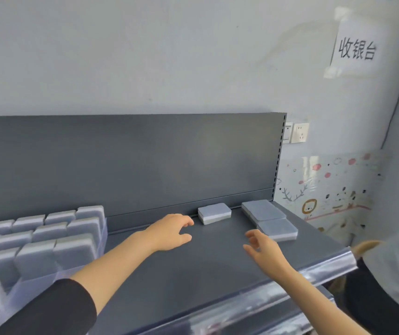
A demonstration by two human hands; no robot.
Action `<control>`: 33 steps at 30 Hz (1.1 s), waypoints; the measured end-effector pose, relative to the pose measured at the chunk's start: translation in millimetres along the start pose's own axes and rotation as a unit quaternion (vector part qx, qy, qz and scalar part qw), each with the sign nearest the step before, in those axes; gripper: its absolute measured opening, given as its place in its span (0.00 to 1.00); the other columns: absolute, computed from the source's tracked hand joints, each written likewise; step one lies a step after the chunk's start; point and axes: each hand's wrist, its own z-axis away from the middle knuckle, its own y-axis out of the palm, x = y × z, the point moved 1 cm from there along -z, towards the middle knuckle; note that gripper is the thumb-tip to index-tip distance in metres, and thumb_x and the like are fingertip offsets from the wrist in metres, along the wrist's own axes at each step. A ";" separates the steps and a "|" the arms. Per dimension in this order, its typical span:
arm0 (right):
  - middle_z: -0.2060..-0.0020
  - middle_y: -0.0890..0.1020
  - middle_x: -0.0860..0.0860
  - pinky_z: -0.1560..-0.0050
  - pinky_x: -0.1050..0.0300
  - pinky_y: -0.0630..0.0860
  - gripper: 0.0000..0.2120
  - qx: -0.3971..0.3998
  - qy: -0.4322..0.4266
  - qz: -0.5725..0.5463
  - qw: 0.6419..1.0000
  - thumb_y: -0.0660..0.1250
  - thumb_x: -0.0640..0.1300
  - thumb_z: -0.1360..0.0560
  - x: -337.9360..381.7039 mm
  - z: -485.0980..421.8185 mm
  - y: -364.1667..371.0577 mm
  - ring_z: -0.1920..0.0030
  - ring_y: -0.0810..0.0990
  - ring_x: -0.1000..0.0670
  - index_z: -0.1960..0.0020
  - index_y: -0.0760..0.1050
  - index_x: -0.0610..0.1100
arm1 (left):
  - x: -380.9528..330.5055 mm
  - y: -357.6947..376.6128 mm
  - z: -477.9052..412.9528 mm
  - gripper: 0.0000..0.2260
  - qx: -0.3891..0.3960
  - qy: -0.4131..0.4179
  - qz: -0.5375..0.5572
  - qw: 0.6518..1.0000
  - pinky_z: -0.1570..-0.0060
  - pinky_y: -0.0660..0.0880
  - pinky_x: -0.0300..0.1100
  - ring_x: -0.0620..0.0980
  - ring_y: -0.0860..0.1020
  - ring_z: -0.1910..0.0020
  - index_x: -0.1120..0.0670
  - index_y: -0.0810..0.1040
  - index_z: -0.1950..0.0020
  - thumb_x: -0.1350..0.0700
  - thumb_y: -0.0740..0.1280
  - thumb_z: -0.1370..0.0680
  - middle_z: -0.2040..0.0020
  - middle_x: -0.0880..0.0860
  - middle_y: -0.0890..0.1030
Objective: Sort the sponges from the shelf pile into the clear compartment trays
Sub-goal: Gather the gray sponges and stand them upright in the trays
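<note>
You are at the pick step: both hands reach across the shelf (193, 274) toward the last loose sponges, and neither has hold of anything.

Your left hand (169, 234) hovers palm-down, fingers loosely spread, just short of the single sponge (214, 213) at its 2 o'clock, against the back panel (131, 163). Your right hand (261, 250) is open, fingers curled apart, close beside the near sponge (278, 229) at its 1 o'clock. A flat stack of sponges (262, 210) lies directly behind that one, at 12 o'clock.

The next move likely calls for closing each hand on one sponge, then carrying it toward 9 o'clock, where the clear compartment trays (48, 276) hold upright rows of sorted sponges (36, 238).

The path between is bare shelf. A person (391, 274) stands at 4 o'clock, clear of the reach. A wall socket (300, 132) sits beyond the panel.
</note>
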 end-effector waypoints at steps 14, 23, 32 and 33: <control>0.37 0.74 0.46 0.38 0.58 0.68 0.21 -0.067 0.135 0.024 0.988 0.60 0.48 0.22 -86.5 -15.9 -55.0 0.37 0.73 0.49 0.32 0.66 0.42 | -38.2 38.1 -124.7 0.15 0.048 0.018 -0.021 0.998 0.48 0.68 0.43 0.57 0.71 0.37 0.60 0.70 0.37 0.54 0.58 0.21 0.36 0.57 0.72; 0.44 0.74 0.45 0.48 0.56 0.72 0.15 -0.085 0.193 0.073 0.975 0.59 0.49 0.22 -122.4 -74.7 -55.8 0.46 0.75 0.46 0.42 0.72 0.39 | -20.2 59.9 -208.1 0.17 0.058 0.028 -0.044 0.997 0.35 0.67 0.49 0.54 0.65 0.32 0.59 0.67 0.31 0.56 0.55 0.19 0.31 0.55 0.66; 0.48 0.72 0.47 0.49 0.55 0.73 0.19 -0.016 0.243 0.091 0.966 0.61 0.59 0.25 -126.6 -97.4 -43.1 0.47 0.73 0.47 0.48 0.71 0.43 | -9.9 74.1 -232.7 0.15 0.042 0.020 -0.058 0.997 0.40 0.68 0.45 0.53 0.66 0.35 0.52 0.68 0.33 0.57 0.53 0.19 0.32 0.52 0.68; 0.46 0.73 0.47 0.48 0.56 0.72 0.20 -0.008 0.241 0.072 0.968 0.62 0.59 0.26 -125.7 -97.7 -42.7 0.46 0.73 0.47 0.45 0.71 0.43 | -11.2 73.3 -231.8 0.13 0.043 0.025 -0.061 0.997 0.41 0.68 0.44 0.53 0.67 0.36 0.51 0.68 0.35 0.55 0.55 0.20 0.34 0.52 0.69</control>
